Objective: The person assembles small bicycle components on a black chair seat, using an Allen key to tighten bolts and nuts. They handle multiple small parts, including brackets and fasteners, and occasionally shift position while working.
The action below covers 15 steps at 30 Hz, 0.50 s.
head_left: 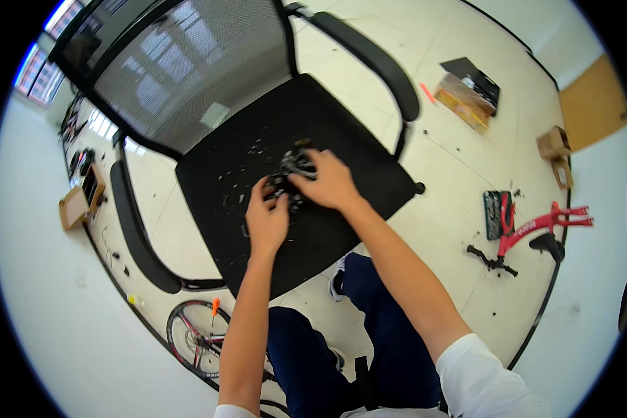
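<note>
Both my hands work over the black seat of an office chair [320,115]. My right hand [329,181] is closed on a black and silver metal part [298,164], its fingers curled over the near side. Just left of it, my left hand [266,217] has thumb and fingers bent around small dark parts [281,187], whose kind I cannot make out. Both hands sit close together. Small pale bits [238,175] lie scattered on the seat to the left of my hands.
Chair armrests [369,59] rise on both sides. On the floor at right lie a red bike frame [529,226], a dark green tool case [493,214] and an opened box [463,104]. A wheel [188,334] and an orange-handled screwdriver [216,306] are lower left; a cardboard box [74,206] stands by the left wall.
</note>
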{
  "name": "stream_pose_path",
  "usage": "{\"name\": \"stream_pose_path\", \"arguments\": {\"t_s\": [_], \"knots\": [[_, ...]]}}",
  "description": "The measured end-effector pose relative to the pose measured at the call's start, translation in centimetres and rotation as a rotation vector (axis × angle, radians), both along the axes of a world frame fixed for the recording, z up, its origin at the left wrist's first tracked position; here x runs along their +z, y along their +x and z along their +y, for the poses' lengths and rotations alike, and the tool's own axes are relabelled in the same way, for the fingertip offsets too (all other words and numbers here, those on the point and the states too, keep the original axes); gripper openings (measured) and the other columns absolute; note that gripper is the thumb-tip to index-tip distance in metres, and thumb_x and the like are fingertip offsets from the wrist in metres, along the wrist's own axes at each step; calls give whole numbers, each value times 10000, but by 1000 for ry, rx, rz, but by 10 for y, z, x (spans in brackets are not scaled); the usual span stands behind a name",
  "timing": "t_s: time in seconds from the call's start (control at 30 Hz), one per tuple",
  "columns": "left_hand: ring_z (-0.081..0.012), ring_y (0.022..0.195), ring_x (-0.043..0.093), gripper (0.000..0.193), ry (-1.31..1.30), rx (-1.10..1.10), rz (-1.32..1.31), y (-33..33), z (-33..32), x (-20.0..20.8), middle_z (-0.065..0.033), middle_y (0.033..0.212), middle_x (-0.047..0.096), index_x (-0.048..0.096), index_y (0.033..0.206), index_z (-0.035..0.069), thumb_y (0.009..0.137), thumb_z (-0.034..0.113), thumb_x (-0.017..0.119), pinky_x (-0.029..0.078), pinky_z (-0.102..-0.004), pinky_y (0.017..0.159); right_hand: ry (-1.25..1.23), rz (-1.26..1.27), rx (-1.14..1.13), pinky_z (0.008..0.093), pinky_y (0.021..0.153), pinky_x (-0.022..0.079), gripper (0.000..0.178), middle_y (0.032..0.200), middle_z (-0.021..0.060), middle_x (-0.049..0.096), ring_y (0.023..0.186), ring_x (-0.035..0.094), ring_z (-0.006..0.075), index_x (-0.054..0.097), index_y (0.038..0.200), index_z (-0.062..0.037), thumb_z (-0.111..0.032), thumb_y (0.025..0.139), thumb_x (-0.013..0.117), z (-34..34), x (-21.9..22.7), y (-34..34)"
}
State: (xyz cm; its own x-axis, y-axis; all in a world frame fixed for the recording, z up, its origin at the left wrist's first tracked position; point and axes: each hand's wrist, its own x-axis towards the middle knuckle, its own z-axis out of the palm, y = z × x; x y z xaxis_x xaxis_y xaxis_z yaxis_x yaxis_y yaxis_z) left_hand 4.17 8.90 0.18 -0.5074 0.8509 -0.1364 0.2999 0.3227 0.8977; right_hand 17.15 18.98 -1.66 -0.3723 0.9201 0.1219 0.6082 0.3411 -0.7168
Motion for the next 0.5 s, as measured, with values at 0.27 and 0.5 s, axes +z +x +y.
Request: {"name": "stream_pose_path", "arguments": {"t_s": [0.27,0.5], "knots": [[-255,1079,647,343,214,-51,-95,-27,-75,97,-163,1192,642,586,1261,-8,934,92,605,529,-333,883,-168,318,25,360,799,534,640,1176,204,583,911,666,302,511,1335,9,-233,794,751,-70,36,67],[-230,875,635,324,958,-177,487,-42,-195,355,-128,1034,642,604,1127,-31,931,225,629,508,-331,757,-25,313,-42,276,715,540,295,954,71,711,804,680,151,656,1140,-40,-67,848,685,-143,220,251]]}}
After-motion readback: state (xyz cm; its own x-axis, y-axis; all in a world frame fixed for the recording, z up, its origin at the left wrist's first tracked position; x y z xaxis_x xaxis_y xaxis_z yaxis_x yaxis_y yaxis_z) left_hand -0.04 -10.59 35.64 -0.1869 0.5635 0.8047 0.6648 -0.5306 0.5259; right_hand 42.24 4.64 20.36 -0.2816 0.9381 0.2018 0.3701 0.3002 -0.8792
